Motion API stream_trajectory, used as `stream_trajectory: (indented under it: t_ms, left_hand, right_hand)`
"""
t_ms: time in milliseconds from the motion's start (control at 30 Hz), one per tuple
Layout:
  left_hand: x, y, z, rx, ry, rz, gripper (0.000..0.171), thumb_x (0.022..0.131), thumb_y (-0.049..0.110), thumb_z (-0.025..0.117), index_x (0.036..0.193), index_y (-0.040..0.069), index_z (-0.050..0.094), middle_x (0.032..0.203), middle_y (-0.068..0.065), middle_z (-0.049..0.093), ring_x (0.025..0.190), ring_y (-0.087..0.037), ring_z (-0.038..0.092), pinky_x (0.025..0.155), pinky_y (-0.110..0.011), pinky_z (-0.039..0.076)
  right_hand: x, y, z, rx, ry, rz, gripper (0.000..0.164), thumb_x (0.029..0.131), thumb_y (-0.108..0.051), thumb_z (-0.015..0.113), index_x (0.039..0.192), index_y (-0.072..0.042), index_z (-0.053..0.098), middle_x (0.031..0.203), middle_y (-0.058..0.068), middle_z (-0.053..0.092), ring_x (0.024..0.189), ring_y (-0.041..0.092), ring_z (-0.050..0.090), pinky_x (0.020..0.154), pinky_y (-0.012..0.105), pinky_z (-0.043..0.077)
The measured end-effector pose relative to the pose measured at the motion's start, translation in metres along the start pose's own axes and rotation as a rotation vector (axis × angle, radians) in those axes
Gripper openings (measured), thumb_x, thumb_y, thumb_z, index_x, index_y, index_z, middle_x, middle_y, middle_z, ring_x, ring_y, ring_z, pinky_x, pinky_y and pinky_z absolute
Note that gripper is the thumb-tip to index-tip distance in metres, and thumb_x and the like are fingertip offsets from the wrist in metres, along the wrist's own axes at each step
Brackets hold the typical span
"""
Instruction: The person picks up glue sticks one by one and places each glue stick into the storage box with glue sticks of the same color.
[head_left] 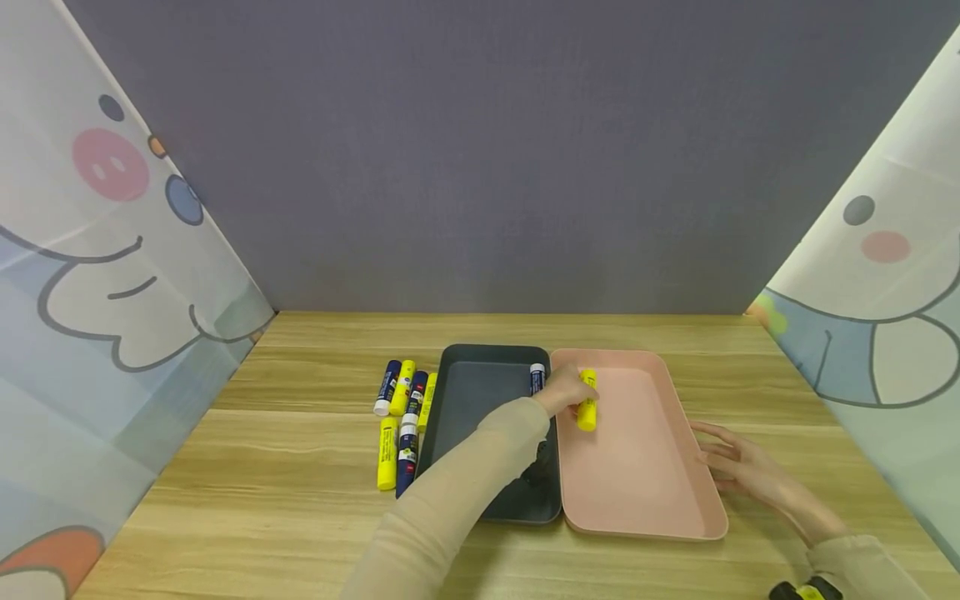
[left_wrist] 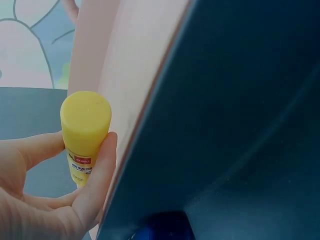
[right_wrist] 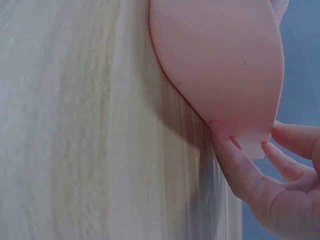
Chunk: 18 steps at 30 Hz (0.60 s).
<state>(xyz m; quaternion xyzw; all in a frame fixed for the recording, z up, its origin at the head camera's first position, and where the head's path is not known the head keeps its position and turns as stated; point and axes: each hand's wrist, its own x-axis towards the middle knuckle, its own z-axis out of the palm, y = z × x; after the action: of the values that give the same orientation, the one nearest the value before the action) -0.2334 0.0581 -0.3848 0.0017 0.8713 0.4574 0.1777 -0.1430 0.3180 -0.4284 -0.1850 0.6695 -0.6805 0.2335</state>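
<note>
My left hand (head_left: 566, 390) pinches a yellow glue stick (head_left: 587, 402) between thumb and fingers, over the left side of the pink tray (head_left: 637, 467). The left wrist view shows the glue stick (left_wrist: 86, 120) with its rounded yellow end toward the camera. At the tray's right side, my right hand (head_left: 738, 468) has its fingers extended to the outer wall; the right wrist view has those fingertips (right_wrist: 217, 131) right at the pink wall (right_wrist: 220, 60). A blue glue stick (head_left: 537, 377) with a white end lies in the dark tray (head_left: 472, 375), partly behind my left hand.
Several blue and yellow glue sticks (head_left: 387, 454) lie in a cluster on the wooden table (head_left: 285, 467), left of the dark tray. Both trays stand side by side. A grey panel (head_left: 510, 167) closes off the back, with printed cloth (head_left: 97, 275) at the sides.
</note>
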Motion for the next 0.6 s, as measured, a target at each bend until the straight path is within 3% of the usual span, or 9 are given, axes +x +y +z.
stream_trajectory:
  t_ms: [300, 600]
  left_hand:
    - [0.0015, -0.0024, 0.0037, 0.099, 0.022, -0.048, 0.029, 0.074, 0.009, 0.069, 0.093, 0.001, 0.049, 0.071, -0.009, 0.048, 0.057, -0.024, 0.059, 0.048, -0.032, 0.052]
    - [-0.0003, -0.0021, 0.0036, 0.171, 0.016, -0.036, 0.029, 0.074, 0.007, 0.069, 0.093, 0.000, 0.048, 0.072, -0.010, 0.048, 0.060, -0.024, 0.060, 0.048, -0.032, 0.052]
  right_hand:
    - [0.0000, -0.0005, -0.0002, 0.023, -0.012, -0.005, 0.049, 0.094, -0.001, 0.035, 0.120, -0.042, 0.044, 0.109, -0.016, 0.057, 0.096, 0.008, 0.058, 0.076, 0.028, 0.050]
    - [-0.0013, -0.0009, 0.0012, -0.010, 0.017, 0.023, 0.045, 0.093, -0.005, 0.040, 0.121, -0.040, 0.044, 0.108, -0.017, 0.057, 0.096, 0.007, 0.058, 0.077, 0.028, 0.050]
